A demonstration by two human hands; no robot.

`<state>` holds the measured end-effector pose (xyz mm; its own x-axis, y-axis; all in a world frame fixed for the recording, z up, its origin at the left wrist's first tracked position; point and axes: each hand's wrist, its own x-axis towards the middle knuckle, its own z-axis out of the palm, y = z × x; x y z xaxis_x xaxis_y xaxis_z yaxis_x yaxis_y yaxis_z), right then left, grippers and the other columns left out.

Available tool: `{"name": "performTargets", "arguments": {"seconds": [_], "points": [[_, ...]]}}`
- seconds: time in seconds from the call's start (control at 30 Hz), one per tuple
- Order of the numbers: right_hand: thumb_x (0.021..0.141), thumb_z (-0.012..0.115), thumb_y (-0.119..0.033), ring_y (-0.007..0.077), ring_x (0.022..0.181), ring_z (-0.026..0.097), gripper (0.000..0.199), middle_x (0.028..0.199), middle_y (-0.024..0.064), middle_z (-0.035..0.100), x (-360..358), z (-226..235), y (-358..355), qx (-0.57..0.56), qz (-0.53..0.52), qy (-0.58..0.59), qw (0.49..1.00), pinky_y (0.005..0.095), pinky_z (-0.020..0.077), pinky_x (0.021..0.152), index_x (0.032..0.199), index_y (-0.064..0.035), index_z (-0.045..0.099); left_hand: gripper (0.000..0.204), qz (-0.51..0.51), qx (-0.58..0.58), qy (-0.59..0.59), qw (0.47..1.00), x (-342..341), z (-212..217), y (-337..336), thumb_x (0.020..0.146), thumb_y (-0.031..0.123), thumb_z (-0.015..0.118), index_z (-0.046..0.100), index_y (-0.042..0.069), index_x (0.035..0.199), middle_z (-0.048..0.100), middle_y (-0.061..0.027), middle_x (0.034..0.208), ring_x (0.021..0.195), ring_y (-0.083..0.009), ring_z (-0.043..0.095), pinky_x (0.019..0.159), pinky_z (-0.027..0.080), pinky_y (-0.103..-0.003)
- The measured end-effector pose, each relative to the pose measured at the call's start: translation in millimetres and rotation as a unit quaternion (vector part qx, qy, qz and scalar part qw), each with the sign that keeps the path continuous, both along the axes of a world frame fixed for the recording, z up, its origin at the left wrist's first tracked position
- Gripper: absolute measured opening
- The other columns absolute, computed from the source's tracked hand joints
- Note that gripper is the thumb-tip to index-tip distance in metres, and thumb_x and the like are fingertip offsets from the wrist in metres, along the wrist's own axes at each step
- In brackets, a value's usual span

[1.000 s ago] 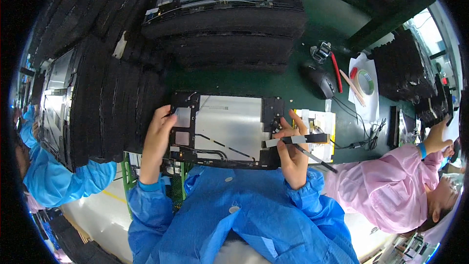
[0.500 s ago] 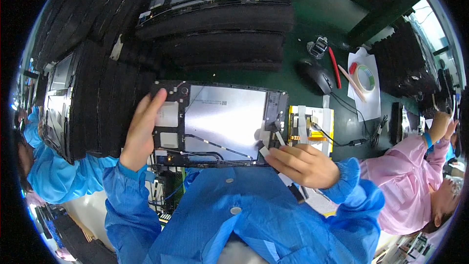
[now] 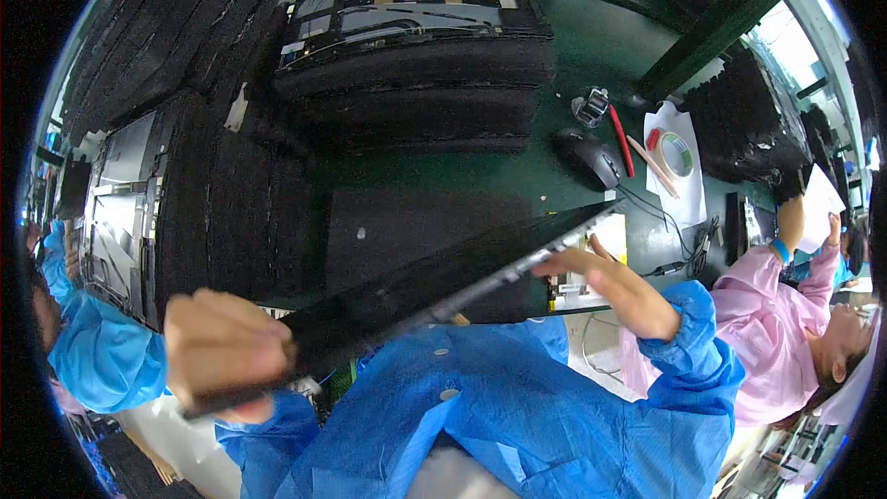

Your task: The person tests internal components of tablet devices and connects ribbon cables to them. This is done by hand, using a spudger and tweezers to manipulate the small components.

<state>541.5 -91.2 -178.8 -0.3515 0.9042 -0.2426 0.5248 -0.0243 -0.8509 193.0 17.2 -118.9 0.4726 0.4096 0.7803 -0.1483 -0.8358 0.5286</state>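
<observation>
A tablet screen assembly (image 3: 434,282) is tipped up on a slant in front of my chest, its dark face and thin edge toward me. My left hand (image 3: 226,351), blurred by motion, is closed round its lower left end. At the right, my right hand (image 3: 619,291) has its fingers stretched out, the fingertips at the long edge of the assembly and the thumb apart. The silvery inner side of the assembly is hidden. A black foam pad (image 3: 360,212) lies beneath on the green table.
Stacks of black foam trays (image 3: 407,115) with tablet parts stand at the back and left (image 3: 231,203). Rightward lie a black mouse (image 3: 591,157), a red pen-like stick (image 3: 622,140), a tape roll (image 3: 675,155) and a battery-like part (image 3: 577,291). A co-worker in pink (image 3: 748,333) sits at right.
The assembly has been lifted and tilted up from lying flat with its silvery side showing. My left hand moved down and toward me; my right hand moved right and let go of the small strip.
</observation>
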Motion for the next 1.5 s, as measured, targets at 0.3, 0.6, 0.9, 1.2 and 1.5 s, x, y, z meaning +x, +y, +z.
{"name": "performTargets", "arguments": {"seconds": [0.3, 0.6, 0.9, 1.2, 1.5], "points": [[0.100, 0.032, -0.029, 0.0245, 0.129, 0.040, 0.049, 0.138, 0.0157, 0.044, -57, 11, 6, -0.228, -0.436, 0.370, 0.788, 0.0373, 0.0300, 0.108, 0.138, 0.0011, 0.035, 0.019, -0.056, 0.275, 0.012, 0.960, 14, -25, -15, 0.082, 0.022, 0.060, 0.067, 0.023, 0.098, 0.059, -0.0017, 0.087, 0.072, -0.0155, 0.060, 0.061, 0.053, -0.025], [0.099, 0.034, -0.028, 0.0237, 0.125, 0.043, 0.048, 0.135, 0.0157, 0.046, -42, 16, 3, -0.018, -0.098, 0.006, 0.995, 0.0354, 0.0332, 0.105, 0.137, 0.0012, 0.037, 0.029, -0.115, 0.428, -0.125, 0.888, 43, -45, -3, 0.077, 0.018, 0.053, 0.072, 0.029, 0.096, 0.057, 0.0026, 0.082, 0.070, -0.0101, 0.058, 0.064, 0.051, -0.020], [0.098, 0.037, -0.027, 0.0229, 0.122, 0.047, 0.048, 0.133, 0.0157, 0.048, -6, -53, -10, 0.011, -0.256, 0.180, 0.950, 0.0336, 0.0364, 0.102, 0.137, 0.0013, 0.039, 0.031, -0.154, 0.415, -0.030, 0.896, 34, -69, 10, 0.080, 0.014, 0.053, 0.067, 0.025, 0.105, 0.056, -0.0020, 0.088, 0.079, -0.0152, 0.057, 0.075, 0.050, -0.026], [0.097, 0.039, -0.019, 0.0227, 0.125, 0.043, 0.045, 0.134, 0.0148, 0.046, -47, -94, -6, 0.037, -0.436, 0.352, 0.828, 0.0328, 0.0308, 0.105, 0.136, 0.0037, 0.039, 0.043, 0.100, 0.238, 0.434, 0.863, -34, -92, 8, 0.081, 0.019, 0.058, 0.059, 0.035, 0.121, 0.060, -0.0025, 0.119, 0.101, -0.0178, 0.060, 0.090, 0.048, -0.031], [0.082, 0.053, 0.005, 0.0241, 0.100, 0.057, 0.045, 0.110, 0.0154, 0.056, -72, -102, -9, 0.210, -0.432, -0.039, 0.876, 0.0325, 0.0431, 0.089, 0.127, 0.0005, 0.050, 0.080, 0.159, 0.022, 0.607, 0.778, 0, -68, -25, 0.067, 0.007, 0.067, 0.039, 0.021, 0.140, 0.027, -0.0189, 0.147, 0.131, -0.0375, 0.033, 0.107, 0.029, -0.050]]}}
